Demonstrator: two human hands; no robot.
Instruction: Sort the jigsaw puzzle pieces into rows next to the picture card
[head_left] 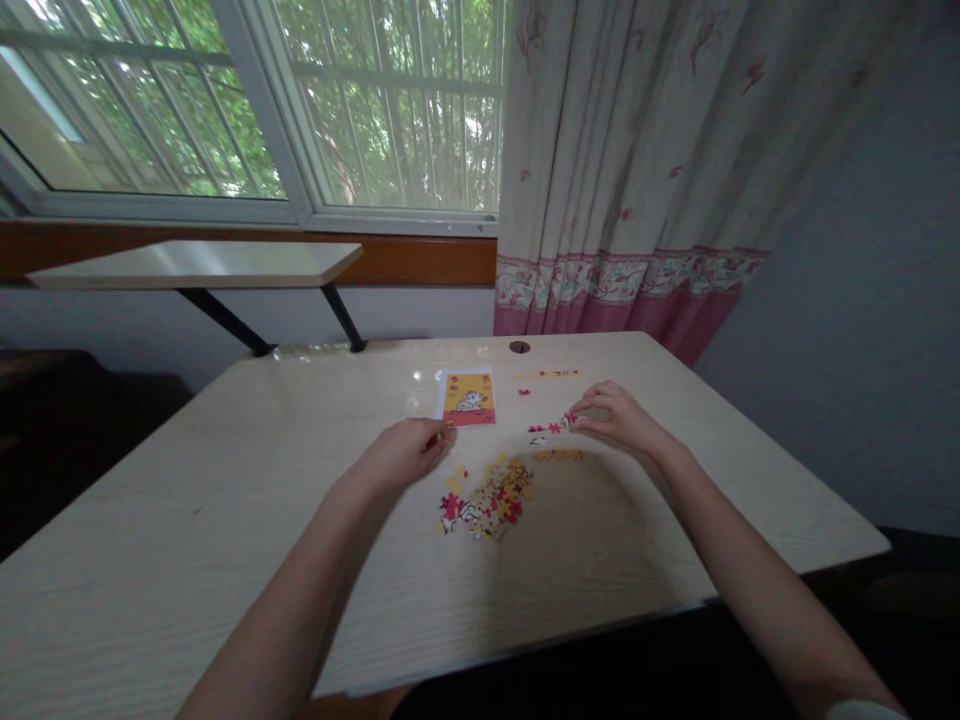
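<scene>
My right hand (613, 415) is closed in a pinch on a red and white puzzle piece (571, 418), at the right end of a short row of red pieces (553, 428). My left hand (412, 448) is closed, its fingertips at the lower left corner of a picture card (471, 400); a small yellowish bit shows at them, too small to name. The card shows a white animal on yellow and red. Nearer to me lies a loose heap of puzzle pieces (491, 500) in yellow, red and white. A white piece (538, 441) lies below the red row.
A strip of yellow pieces (559, 455) lies below the right hand, and another yellow strip (547, 375) lies farther back beside a lone red piece (523, 392). A raised shelf (202, 262) stands at the table's (225, 520) back left. A curtain (600, 180) hangs behind.
</scene>
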